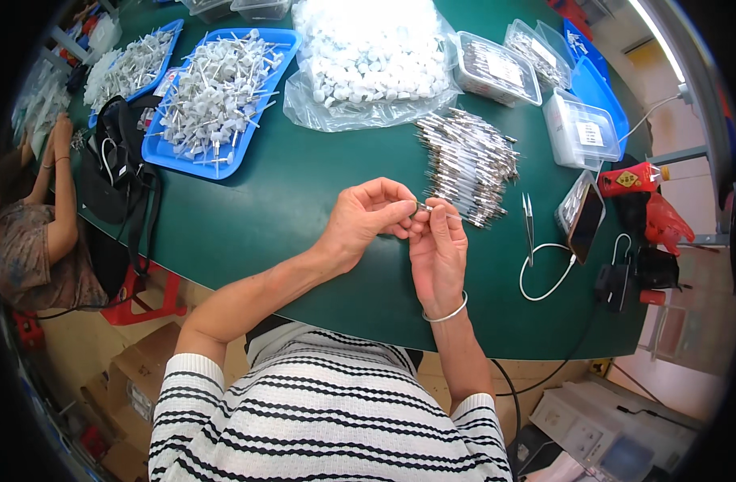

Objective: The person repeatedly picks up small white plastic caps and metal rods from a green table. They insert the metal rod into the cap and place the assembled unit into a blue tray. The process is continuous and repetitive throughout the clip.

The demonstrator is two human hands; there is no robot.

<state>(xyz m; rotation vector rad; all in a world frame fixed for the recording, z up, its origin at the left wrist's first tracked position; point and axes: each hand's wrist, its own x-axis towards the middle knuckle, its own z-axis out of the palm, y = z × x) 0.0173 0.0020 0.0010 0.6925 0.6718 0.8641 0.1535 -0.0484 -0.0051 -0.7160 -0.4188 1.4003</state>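
Observation:
My left hand (360,221) and my right hand (439,249) meet over the near middle of the green table. Both are closed, fingertips pinching a slim metal rod (425,208) between them. Something small and green shows at the left fingertips; its shape is too small to tell. A silvery bangle (446,312) circles my right wrist. Just beyond my right hand lies a dense pile of slim metal rods (468,165), side by side. Tweezers (528,229) rest to the right of that pile.
Blue trays (153,153) of white-capped rods stand far left, beside a black bag (119,181). A plastic bag of white caps (368,72) fills the far middle. Clear boxes (496,68), a phone (585,221) and a white cable (545,296) are right. A co-worker's arm (60,217) shows left.

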